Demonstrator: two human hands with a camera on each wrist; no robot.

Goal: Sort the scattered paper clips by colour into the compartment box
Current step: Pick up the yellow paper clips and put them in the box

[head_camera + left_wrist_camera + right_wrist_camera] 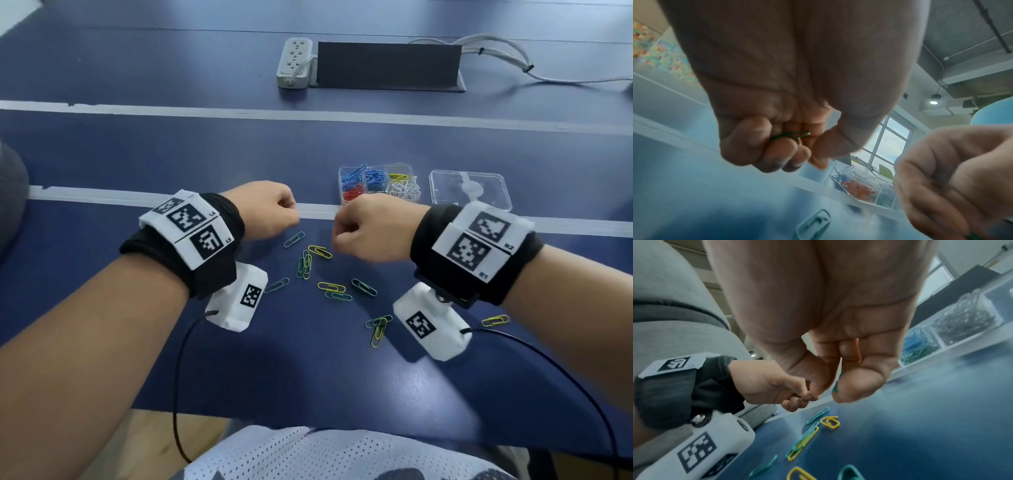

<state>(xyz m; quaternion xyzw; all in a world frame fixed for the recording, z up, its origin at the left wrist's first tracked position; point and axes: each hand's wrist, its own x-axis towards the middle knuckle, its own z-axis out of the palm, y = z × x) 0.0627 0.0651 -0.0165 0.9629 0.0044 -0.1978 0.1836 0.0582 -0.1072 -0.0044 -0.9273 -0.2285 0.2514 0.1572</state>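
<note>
Green and yellow paper clips (320,251) lie scattered on the blue table between my wrists. The clear compartment box (375,181) stands behind my hands, holding blue, red, yellow and silver clips in separate cells. My left hand (274,209) is curled into a fist above the clips; its fingers grip a green clip (790,135). My right hand (356,229) is curled too, just in front of the box, and pinches a green clip (836,388) between thumb and fingers. The two fists are a small gap apart.
The box's clear lid (470,189) lies to the right of the box. A power strip (294,63) and a dark upright panel (387,65) with cables sit at the back. White tape lines (102,195) cross the table.
</note>
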